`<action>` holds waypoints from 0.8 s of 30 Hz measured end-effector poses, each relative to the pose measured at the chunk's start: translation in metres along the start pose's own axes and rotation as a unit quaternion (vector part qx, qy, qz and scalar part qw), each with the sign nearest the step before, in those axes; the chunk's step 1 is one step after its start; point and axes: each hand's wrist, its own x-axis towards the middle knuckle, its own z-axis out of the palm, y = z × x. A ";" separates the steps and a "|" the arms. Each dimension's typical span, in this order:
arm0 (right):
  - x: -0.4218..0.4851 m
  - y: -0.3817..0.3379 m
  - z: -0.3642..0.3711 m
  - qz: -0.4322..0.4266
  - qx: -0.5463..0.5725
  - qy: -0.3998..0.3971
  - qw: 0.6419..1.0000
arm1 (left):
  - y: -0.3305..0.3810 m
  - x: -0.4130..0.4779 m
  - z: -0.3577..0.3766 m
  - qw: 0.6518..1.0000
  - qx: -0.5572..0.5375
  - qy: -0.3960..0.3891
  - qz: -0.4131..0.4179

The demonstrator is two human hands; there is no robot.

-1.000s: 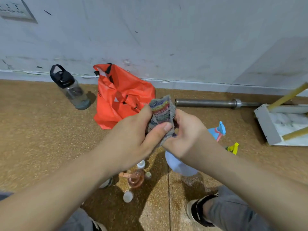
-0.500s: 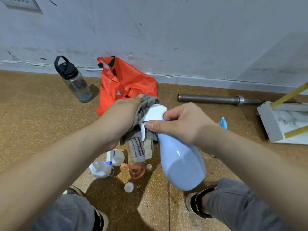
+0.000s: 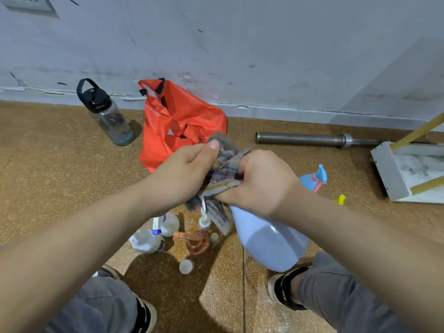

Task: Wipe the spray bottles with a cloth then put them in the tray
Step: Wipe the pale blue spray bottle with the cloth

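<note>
My right hand grips the neck of a pale lilac spray bottle, whose round body hangs below my wrist. My left hand pinches a grey striped cloth that is wrapped over the bottle's white spray head; only the trigger tip shows beneath. Small bottles lie on the floor under my hands: two white spray bottles, a brown pump bottle and tiny vials. A blue spray bottle lies to the right. The white tray sits at the far right edge.
An orange plastic bag and a clear water bottle with a black lid stand by the wall. A steel bar lies along the wall base. Yellow sticks rest across the tray. A yellow nozzle and my shoes are on the floor.
The cloth was pulled off the white spray head, then wrapped back over it. My right hand stays on the bottle's neck and the bottle has tilted a little.
</note>
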 end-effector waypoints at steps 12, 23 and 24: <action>-0.004 0.001 -0.009 0.015 -0.071 -0.004 0.997 | -0.017 -0.011 0.011 0.939 0.261 0.052 0.217; -0.004 0.001 -0.018 0.012 -0.052 -0.011 0.999 | -0.008 -0.017 0.016 0.952 0.217 0.085 0.196; -0.003 0.001 -0.018 0.005 -0.044 -0.006 0.999 | -0.011 -0.015 0.015 0.945 0.227 0.070 0.226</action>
